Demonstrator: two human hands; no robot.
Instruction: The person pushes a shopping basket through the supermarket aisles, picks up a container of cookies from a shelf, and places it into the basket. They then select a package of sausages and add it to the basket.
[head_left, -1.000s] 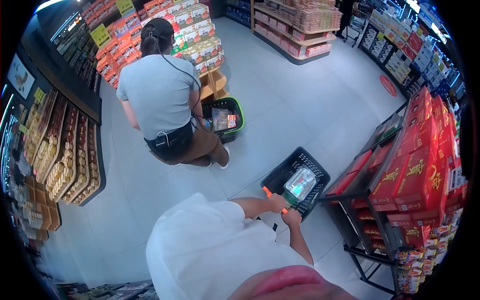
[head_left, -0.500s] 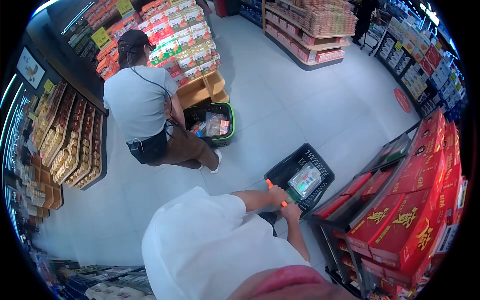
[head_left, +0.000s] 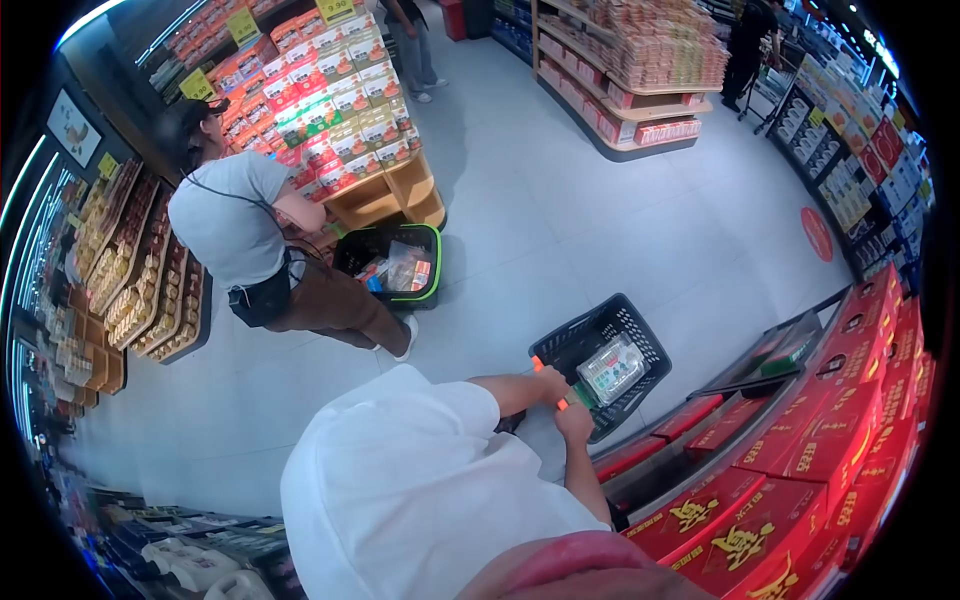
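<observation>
Both of my hands are at the near side of a black basket point(head_left: 655, 345), around its orange-ended handle point(head_left: 537, 363). My left hand point(head_left: 553, 386) is closed on the handle's upper part, and my right hand point(head_left: 574, 422) is closed on it just below. Inside the basket lies a clear plastic package point(head_left: 612, 368) with a printed label. A green item point(head_left: 583, 396) shows beside my fingers, partly hidden by them.
A person in a grey shirt point(head_left: 230, 210) stands at the left beside a green-rimmed basket point(head_left: 437, 262) and a display of boxes point(head_left: 340, 110). Red boxes point(head_left: 740, 530) are stacked close on the right. A snack shelf point(head_left: 660, 60) stands ahead.
The person in grey and the green-rimmed basket appear further left. The red boxes have come nearer at the lower right. My hands stay on the basket handle.
</observation>
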